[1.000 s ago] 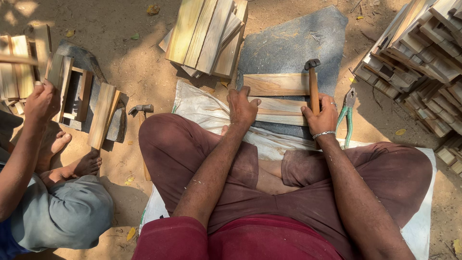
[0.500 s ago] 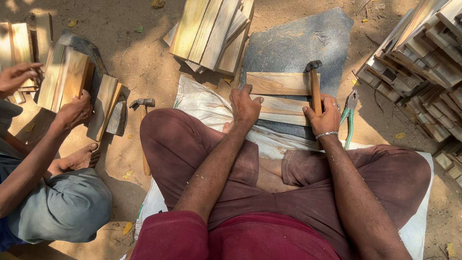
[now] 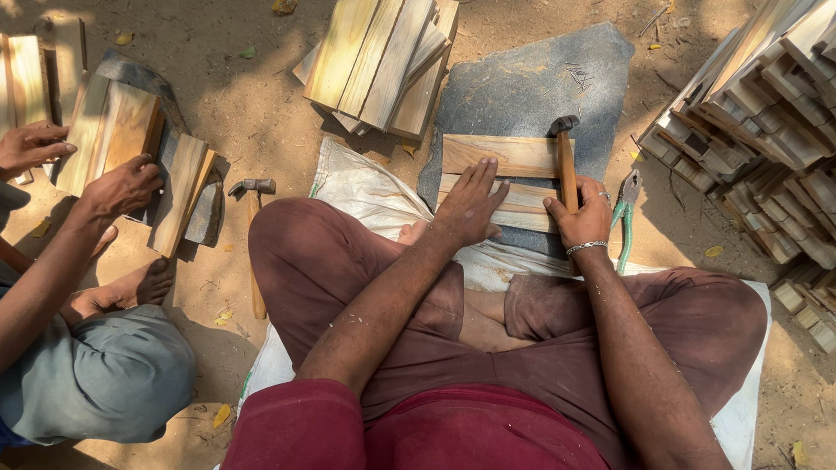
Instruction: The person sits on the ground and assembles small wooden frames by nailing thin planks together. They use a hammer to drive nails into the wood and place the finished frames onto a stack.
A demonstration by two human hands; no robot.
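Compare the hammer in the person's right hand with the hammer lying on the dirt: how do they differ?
The held hammer is gripped by the right hand; the loose hammer lies untouched, nearer the co-worker.
The held hammer rests over the wood slats on the grey stone slab; the loose hammer lies on bare dirt.
The held hammer's handle is partly hidden by the right hand; the loose hammer's shows in full.
Both have dark metal heads and wooden handles, heads pointing away.

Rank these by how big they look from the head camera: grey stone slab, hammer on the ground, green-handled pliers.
1. Grey stone slab, clearly largest.
2. Hammer on the ground.
3. Green-handled pliers, though partly hidden by the right hand.
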